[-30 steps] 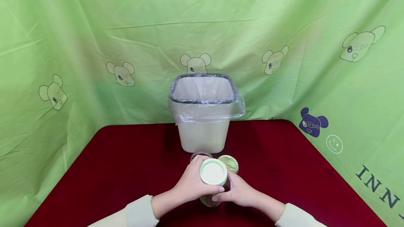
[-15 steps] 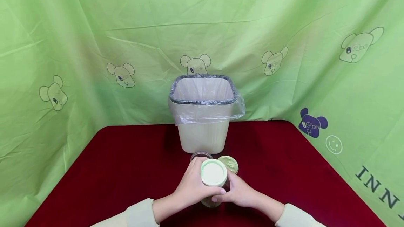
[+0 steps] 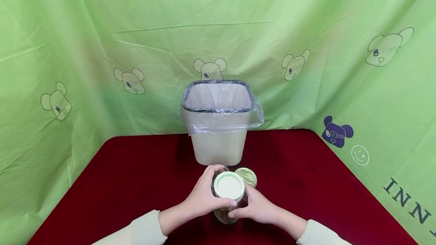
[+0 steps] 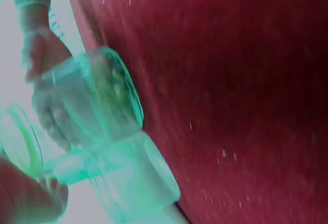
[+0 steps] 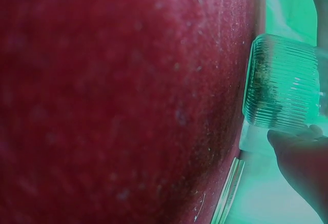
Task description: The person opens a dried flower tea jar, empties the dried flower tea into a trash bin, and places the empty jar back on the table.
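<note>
In the head view a ribbed clear jar (image 3: 225,216) stands near the table's front, with a white lid (image 3: 229,185) with a pale green rim above it. My right hand (image 3: 260,207) grips the jar from the right. My left hand (image 3: 201,199) spreads round the lid, thumb in front and fingers behind; a gap shows between those fingers and the lid. In the left wrist view the jar (image 4: 92,98) has greenish-brown contents at its base, and a second clear jar (image 4: 138,178) stands beside it. Behind the hands lies a round pale green thing (image 3: 246,177) with a textured top.
A pale waste bin (image 3: 219,144) with a clear plastic liner stands behind the jars. Dark red cloth (image 3: 143,177) covers the table. A green printed curtain (image 3: 163,33) hangs round the back and sides.
My left hand has moved slightly left, and a gap has appeared between its fingers and the lid. The lid has shifted a little left. My right hand has stayed almost still.
</note>
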`<state>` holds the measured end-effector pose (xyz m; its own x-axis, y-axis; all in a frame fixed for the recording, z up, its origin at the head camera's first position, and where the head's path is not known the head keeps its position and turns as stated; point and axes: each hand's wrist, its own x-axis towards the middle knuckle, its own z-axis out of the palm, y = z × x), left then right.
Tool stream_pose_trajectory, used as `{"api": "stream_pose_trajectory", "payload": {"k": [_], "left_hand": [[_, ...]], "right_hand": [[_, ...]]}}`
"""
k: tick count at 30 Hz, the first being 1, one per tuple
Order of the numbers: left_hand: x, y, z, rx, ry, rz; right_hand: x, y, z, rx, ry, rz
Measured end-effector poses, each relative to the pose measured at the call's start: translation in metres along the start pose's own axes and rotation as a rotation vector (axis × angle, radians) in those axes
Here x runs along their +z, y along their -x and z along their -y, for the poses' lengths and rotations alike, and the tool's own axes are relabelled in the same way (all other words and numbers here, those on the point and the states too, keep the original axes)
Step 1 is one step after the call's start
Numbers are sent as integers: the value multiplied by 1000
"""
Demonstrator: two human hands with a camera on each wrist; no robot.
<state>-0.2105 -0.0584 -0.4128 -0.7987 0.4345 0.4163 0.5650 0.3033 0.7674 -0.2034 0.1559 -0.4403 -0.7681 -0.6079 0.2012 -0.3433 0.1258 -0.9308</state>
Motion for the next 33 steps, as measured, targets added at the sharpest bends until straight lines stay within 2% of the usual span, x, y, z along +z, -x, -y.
{"api": "stream_pose_trajectory", "payload": {"k": [9, 14, 19, 23, 33], "left_hand": [[-20, -12, 5, 11, 60, 269], [-25, -19, 10, 35, 92, 351], [-27, -22, 12, 54, 98, 371], [-25, -24, 12, 39, 87, 366], [-19, -22, 9, 37, 16, 294]], "right_hand": [[0, -1, -2, -27, 6, 10], [0, -1, -3, -29, 19, -2], [0, -1, -3, -25, 13, -6], [0, -1, -3, -25, 12, -7], [0, -1, -3, -9, 27, -15]]}}
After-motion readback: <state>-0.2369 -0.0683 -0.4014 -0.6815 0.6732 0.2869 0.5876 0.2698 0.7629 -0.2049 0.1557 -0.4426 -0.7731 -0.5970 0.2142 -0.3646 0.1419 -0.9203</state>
